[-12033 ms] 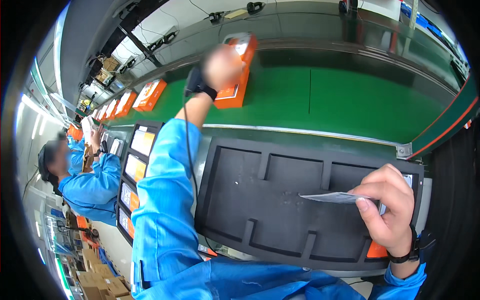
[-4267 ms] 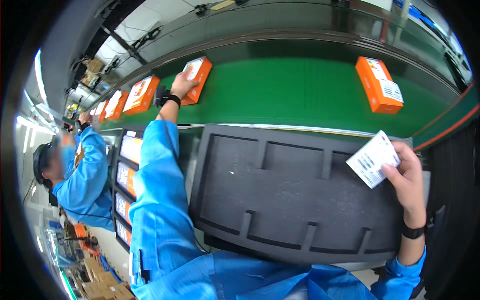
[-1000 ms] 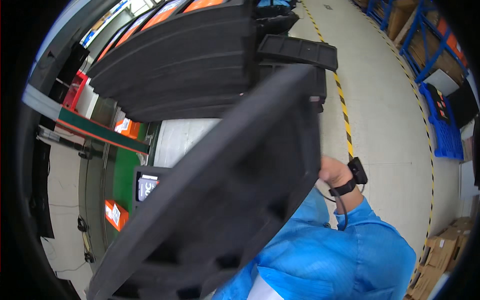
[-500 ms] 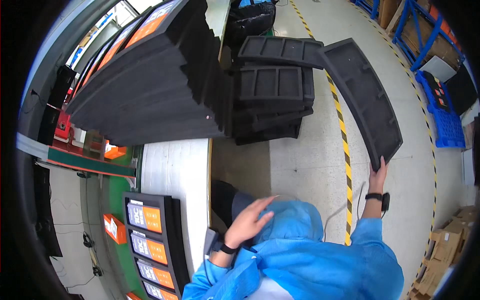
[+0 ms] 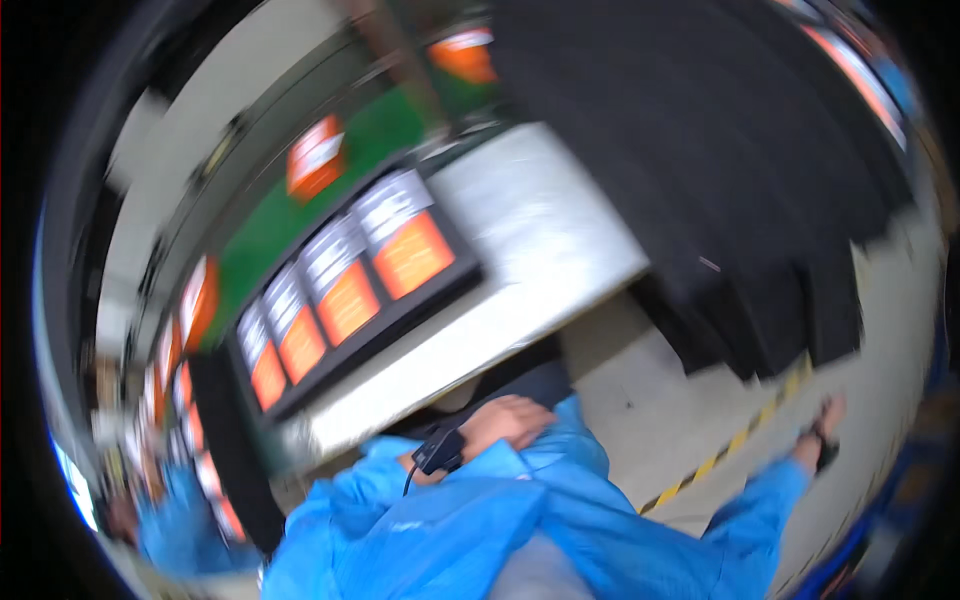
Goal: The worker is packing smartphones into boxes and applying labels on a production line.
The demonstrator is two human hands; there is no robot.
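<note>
My left hand (image 5: 508, 424) rests against the front of my blue jacket, beside the near edge of the bench. Its fingers lie loosely together, and I see nothing in them. Out to the right, my right hand (image 5: 831, 411) is raised over the floor, away from the bench. Motion smears its fingers, and no tray shows in it. On the bench lies a black foam tray (image 5: 375, 335) holding several orange-and-white boxes (image 5: 335, 278) in a row. A tall stack of black foam trays (image 5: 700, 170) stands at the upper right, nearest to neither hand's fingers.
A silver-topped bench (image 5: 535, 230) runs beside me. Behind it is a green conveyor belt (image 5: 265, 222) with orange boxes (image 5: 316, 158). At the lower left, another person's blue sleeve (image 5: 185, 525) is near more filled trays. Yellow-black tape (image 5: 725, 452) marks the floor.
My view has swung left toward the bench. The empty foam tray that my right hand held no longer shows in it. My left hand has lowered against my jacket.
</note>
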